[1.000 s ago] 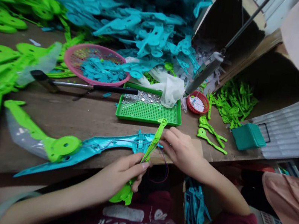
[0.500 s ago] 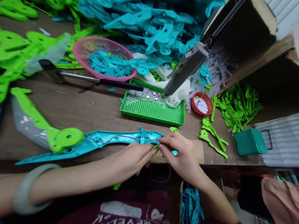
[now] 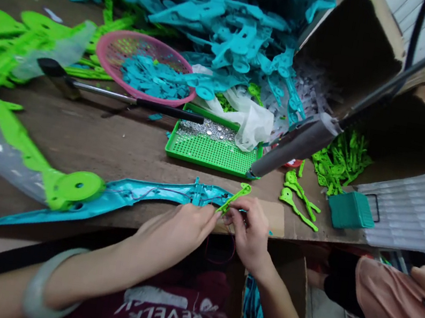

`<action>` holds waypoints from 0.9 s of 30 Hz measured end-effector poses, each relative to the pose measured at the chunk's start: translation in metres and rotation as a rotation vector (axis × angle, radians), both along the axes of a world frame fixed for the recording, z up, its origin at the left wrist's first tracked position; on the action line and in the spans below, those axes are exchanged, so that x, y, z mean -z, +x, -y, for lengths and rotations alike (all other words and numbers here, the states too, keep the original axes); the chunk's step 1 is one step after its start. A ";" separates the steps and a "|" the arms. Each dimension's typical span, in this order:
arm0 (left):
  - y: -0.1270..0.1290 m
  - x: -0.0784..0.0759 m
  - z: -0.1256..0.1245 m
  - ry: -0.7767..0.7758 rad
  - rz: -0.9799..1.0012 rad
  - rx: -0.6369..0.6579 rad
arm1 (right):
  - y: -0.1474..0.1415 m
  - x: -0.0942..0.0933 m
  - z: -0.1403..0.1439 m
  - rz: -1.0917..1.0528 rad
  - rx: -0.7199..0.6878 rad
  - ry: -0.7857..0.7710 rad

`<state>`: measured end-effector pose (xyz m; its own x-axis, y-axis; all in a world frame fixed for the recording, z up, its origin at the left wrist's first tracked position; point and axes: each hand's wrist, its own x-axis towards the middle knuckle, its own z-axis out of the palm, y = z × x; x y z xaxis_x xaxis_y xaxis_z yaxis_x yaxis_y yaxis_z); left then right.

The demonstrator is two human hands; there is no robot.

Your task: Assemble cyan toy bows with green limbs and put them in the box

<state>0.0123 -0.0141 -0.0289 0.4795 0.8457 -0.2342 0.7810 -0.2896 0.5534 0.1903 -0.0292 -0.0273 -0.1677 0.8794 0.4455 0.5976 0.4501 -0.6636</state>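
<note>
My left hand [image 3: 179, 232] and my right hand [image 3: 248, 233] meet at the table's near edge, both pinching a slim green plastic lever [image 3: 233, 198] whose round end sticks up and to the right. Thin red and dark wires [image 3: 221, 253] loop below the hands. The lever sits against the middle of a long teal plastic blade-shaped shell [image 3: 128, 200] lying along the wooden table [image 3: 116, 148]. A green disc-ended arm [image 3: 57, 184] overlaps the shell's left part.
A hanging grey power screwdriver [image 3: 292, 145] swings over a green mesh tray of screws [image 3: 209, 150]. A pink basket of teal bits [image 3: 145, 74], a black-handled tool [image 3: 125, 98], teal and green part piles, cardboard boxes [image 3: 374, 72], a teal box [image 3: 351, 209]. Another person's sleeve [image 3: 392, 303] at right.
The green lever went from upright in my left hand to low between both hands at the shell. The hanging screwdriver swung left and then right. The view shifted.
</note>
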 end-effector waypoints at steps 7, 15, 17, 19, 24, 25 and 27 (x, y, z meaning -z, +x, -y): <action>0.005 -0.021 0.004 -0.020 -0.054 0.026 | 0.003 -0.002 0.004 0.219 -0.005 0.186; 0.010 -0.021 0.013 0.106 -0.107 0.081 | 0.007 0.000 0.016 0.503 -0.064 0.208; 0.011 -0.021 0.014 0.093 -0.117 0.096 | 0.007 -0.002 0.016 0.407 -0.052 0.166; 0.012 -0.019 0.015 0.073 -0.109 0.093 | 0.007 -0.005 0.015 0.276 -0.010 0.126; 0.013 -0.012 0.016 0.072 -0.056 0.044 | 0.002 -0.008 0.014 0.119 0.106 -0.002; 0.014 -0.011 0.016 0.074 -0.051 0.041 | 0.001 -0.008 0.014 0.115 0.113 -0.007; 0.015 -0.010 0.016 0.064 -0.042 0.031 | -0.001 -0.007 0.015 0.114 0.123 0.008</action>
